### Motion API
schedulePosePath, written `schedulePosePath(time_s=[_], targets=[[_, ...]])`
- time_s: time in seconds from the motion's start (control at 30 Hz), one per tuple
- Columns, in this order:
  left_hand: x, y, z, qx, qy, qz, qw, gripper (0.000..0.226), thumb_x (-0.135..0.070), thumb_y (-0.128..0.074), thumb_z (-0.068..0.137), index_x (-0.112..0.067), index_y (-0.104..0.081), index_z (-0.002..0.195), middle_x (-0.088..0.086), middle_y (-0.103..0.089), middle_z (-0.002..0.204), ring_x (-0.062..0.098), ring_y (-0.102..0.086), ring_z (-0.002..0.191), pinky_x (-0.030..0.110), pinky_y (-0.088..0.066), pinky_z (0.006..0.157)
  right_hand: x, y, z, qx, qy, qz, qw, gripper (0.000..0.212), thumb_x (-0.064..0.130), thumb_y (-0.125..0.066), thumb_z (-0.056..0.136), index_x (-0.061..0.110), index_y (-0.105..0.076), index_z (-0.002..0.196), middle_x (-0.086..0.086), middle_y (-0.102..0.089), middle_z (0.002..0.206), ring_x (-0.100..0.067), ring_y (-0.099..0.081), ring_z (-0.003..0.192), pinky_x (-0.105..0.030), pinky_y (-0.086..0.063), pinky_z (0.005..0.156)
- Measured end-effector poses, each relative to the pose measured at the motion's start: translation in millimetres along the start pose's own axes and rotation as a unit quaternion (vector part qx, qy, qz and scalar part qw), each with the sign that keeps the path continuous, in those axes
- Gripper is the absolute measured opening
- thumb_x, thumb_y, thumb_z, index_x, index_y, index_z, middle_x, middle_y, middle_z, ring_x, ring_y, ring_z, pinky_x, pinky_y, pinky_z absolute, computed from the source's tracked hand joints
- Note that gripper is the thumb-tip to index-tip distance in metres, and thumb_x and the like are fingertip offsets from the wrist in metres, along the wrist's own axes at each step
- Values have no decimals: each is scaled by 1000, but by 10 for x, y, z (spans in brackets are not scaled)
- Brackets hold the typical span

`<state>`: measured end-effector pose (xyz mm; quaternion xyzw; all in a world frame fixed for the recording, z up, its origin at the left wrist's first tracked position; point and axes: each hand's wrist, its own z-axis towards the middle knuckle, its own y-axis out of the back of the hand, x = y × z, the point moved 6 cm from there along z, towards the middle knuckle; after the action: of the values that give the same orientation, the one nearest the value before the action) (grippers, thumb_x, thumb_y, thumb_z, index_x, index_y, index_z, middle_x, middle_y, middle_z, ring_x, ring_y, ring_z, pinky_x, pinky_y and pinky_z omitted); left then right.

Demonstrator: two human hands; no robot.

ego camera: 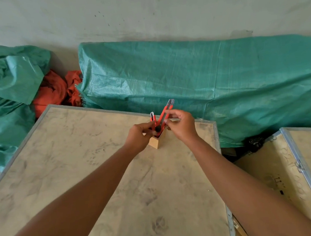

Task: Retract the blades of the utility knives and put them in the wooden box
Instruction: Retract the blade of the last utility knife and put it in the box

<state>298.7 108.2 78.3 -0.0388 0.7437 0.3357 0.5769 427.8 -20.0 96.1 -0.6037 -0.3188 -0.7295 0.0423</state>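
Observation:
A small wooden box (156,142) stands upright near the far edge of a plywood crate top (103,178). Two red utility knives stick up out of it. The taller knife (166,113) leans to the right, its metal tip showing at the top. My right hand (181,126) pinches this knife at mid-body. The shorter knife (152,116) stands upright behind my left hand (141,135), which grips around the knives' lower part and the box's top, by a black knob (158,128). What sits inside the box is hidden.
Green tarpaulin (204,79) covers bulky things behind the crate and to the left. Orange cloth (54,91) lies bunched between the tarps. A second metal-edged plywood crate (294,171) stands at the right, with a dark gap between the two crates.

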Motion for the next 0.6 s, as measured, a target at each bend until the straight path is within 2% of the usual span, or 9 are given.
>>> schedulePosePath(time_s=[0.1, 0.2, 0.3, 0.4, 0.53, 0.6], targets=[[105, -33, 135, -12, 25, 33, 999, 49, -7, -75, 82, -16, -63, 129, 7, -67, 128, 23, -61, 116, 26, -41, 93, -121, -92, 47, -40, 5, -32, 999, 32, -1, -78, 84, 16, -79, 111, -6, -78, 108, -22, -76, 90, -45, -65, 79], [262, -87, 253, -11, 50, 115, 992, 65, -15, -79, 80, -10, -51, 139, 11, -55, 142, 29, -51, 129, 32, -40, 103, -203, -182, 11, -56, 12, -44, 997, 31, -2, -75, 86, 13, -78, 113, -7, -78, 110, -22, -76, 82, -38, -65, 79], [416, -189, 327, 16, 70, 145, 987, 61, -17, -79, 80, -8, -54, 134, 13, -59, 134, 32, -55, 122, 34, -44, 99, -270, -296, -48, -67, 43, -63, 995, 30, -4, -74, 86, 10, -79, 112, -9, -79, 109, -22, -77, 91, -36, -64, 85], [494, -255, 358, 24, 63, 153, 986, 52, -18, -79, 78, -14, -61, 127, 8, -64, 121, 30, -60, 111, 34, -48, 90, -335, -415, -113, -67, 54, -83, 993, 30, -5, -74, 85, 9, -79, 111, -10, -80, 107, -23, -76, 94, -38, -62, 90], [522, -256, 362, 16, 59, 151, 987, 57, -20, -79, 79, -12, -58, 131, 8, -61, 127, 29, -57, 116, 37, -48, 98, -364, -548, -169, -20, 58, -134, 989, 37, -3, -74, 84, 8, -76, 119, -11, -79, 112, -25, -74, 103, -26, -55, 95], [519, -259, 355, 13, 51, 159, 986, 60, -23, -78, 80, -12, -55, 134, 9, -59, 130, 29, -56, 119, 39, -48, 101, -381, -583, -177, -2, 59, -145, 988, 41, -4, -74, 83, 8, -75, 122, -11, -78, 115, -27, -74, 106, -25, -52, 97]])
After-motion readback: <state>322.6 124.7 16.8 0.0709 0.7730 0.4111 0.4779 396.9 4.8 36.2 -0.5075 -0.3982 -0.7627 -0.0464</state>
